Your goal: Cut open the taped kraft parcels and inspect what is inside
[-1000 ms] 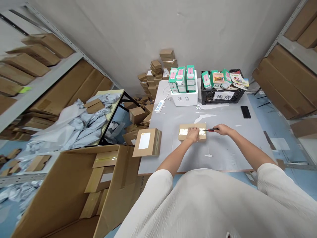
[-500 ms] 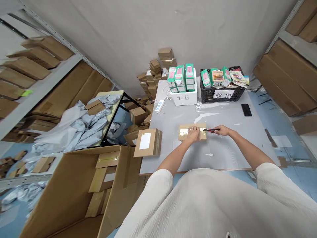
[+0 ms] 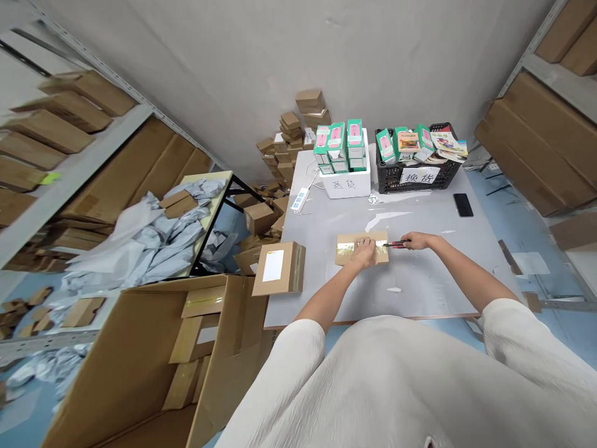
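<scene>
1. My left hand (image 3: pixel 365 252) lies across the top of a small cardboard box (image 3: pixel 345 254), its fingers bent over the shiny tape; I cannot tell whether they grip or only press.
2. My right hand (image 3: pixel 416 241) is closed around a slim red-and-black tool (image 3: pixel 397 244), whose dark, narrow tip reaches the box's right end.
3. The box is a low, plain brown rectangle, lying flat near the middle of the desk (image 3: pixel 345 298), with a glossy band of tape running lengthwise along its top.
4. The desk's smooth grey surface carries ragged white patches.
5. At its left edge sits a squarer carton (image 3: pixel 275 270) with matt brown faces, a white rectangular label and a taped side.
6. Beyond my hands, a white tub (image 3: pixel 345 186) with smooth walls holds upright green-and-pink boxes (image 3: pixel 336 143).
7. Beside it, a black latticed plastic crate (image 3: pixel 387 179) holds similar boxes and thin, glossy booklets (image 3: pixel 448 144).
8. A flat black phone (image 3: pixel 463 205) lies toward the right edge, and a narrow white power strip (image 3: pixel 301 200) toward the left.
</scene>
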The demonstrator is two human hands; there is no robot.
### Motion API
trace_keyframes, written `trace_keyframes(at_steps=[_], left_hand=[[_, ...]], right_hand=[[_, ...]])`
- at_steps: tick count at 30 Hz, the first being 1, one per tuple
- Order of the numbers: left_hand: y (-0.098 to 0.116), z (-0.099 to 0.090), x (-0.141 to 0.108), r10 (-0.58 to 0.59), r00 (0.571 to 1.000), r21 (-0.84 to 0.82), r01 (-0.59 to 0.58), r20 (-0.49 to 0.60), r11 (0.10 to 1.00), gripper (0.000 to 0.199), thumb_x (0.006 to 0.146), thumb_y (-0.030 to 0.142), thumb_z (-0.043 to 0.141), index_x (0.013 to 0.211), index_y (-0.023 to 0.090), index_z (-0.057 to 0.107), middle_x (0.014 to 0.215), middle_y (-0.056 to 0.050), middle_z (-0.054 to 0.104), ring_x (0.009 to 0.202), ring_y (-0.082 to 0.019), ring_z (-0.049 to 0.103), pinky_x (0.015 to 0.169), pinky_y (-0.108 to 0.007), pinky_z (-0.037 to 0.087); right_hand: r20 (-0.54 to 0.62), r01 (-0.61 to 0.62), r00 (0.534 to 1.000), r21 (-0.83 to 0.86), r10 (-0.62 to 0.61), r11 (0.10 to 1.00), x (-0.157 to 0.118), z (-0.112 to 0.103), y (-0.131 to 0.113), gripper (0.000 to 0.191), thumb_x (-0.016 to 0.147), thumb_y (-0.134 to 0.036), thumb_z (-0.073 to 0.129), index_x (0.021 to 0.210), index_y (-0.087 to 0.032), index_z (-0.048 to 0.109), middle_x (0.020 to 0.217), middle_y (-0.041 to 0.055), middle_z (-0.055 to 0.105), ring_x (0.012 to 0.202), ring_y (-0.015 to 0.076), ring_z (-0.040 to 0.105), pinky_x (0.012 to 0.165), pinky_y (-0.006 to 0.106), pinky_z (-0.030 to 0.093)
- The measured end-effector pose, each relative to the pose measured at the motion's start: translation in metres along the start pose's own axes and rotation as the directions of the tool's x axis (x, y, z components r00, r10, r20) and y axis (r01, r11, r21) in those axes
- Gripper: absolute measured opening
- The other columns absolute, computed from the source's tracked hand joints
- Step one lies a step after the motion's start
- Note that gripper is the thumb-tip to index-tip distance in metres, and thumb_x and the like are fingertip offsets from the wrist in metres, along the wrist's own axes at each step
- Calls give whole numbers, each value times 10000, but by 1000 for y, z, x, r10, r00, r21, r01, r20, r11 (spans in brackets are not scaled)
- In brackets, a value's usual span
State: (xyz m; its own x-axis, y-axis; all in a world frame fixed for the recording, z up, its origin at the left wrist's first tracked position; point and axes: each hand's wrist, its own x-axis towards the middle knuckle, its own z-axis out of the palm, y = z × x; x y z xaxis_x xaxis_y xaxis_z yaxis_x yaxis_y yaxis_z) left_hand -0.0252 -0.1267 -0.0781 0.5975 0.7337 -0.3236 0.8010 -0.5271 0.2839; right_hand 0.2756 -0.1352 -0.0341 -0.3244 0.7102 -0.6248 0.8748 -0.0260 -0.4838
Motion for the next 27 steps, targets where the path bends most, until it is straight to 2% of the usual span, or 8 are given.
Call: trace_keyframes(at_steps=[2,4,10,12,17,22,27], left_hand=[[1,1,0,-5,1000,1,5,3,1000,714,779,364,936,1336,254,503,1462,-141,540,1430,-385,506,1234,-531,324],[2,2,0,-7,1000,7,7,5,1000,717,776,361,939,1335,253,504,1464,-146,542,1443,-394,495,1241,-543,319],[2,4,0,-4,1000,-22,4,-9,1000,732,757,321,947,1337,265,503,1481,-149,540,1457,-399,478,1254,-573,294],[1,3,-1,-2,1000,-26,2,-5,1000,725,764,332,940,1337,275,498,1476,-132,544,1443,-383,490,1246,-557,306],[1,-2,-1,1,1000,-20,-1,-21,1000,707,763,320,948,1313,253,509,1455,-143,548,1436,-382,485,1233,-527,322],[-2,-7,-1,18,1000,-36,-19,-20,999,653,787,311,931,1299,242,533,1420,-144,567,1401,-371,513,1206,-504,355],[-7,-6,-4,33,998,-76,-37,-58,996,759,806,326,899,1448,292,495,1456,-122,574,1435,-355,506,1242,-494,323]], right_hand=[[39,-18,999,63,15,998,-5,4,6,264,987,-451,619,1066,-242,760,863,28,764,778,197,668,712,276,480],[32,-13,999,86,10,996,-7,7,10,269,983,-435,607,1086,-237,757,874,32,760,797,199,669,712,274,484],[-121,34,992,-36,-38,999,4,7,-2,292,948,-364,619,1172,-258,775,1021,65,791,898,230,680,758,293,480],[-95,26,995,-21,-28,999,4,6,-2,274,946,-387,618,1135,-260,771,978,55,783,872,227,678,749,297,479],[58,-5,998,150,-3,989,-8,15,7,337,902,-548,678,1045,-252,754,798,22,736,757,207,659,717,302,488],[16,28,999,233,-32,972,-12,34,3,406,918,-614,647,1027,-232,734,796,23,727,754,199,647,698,295,471],[-10,-52,998,238,56,970,-25,30,24,349,929,-570,652,920,-224,695,816,39,748,778,205,673,704,293,483]])
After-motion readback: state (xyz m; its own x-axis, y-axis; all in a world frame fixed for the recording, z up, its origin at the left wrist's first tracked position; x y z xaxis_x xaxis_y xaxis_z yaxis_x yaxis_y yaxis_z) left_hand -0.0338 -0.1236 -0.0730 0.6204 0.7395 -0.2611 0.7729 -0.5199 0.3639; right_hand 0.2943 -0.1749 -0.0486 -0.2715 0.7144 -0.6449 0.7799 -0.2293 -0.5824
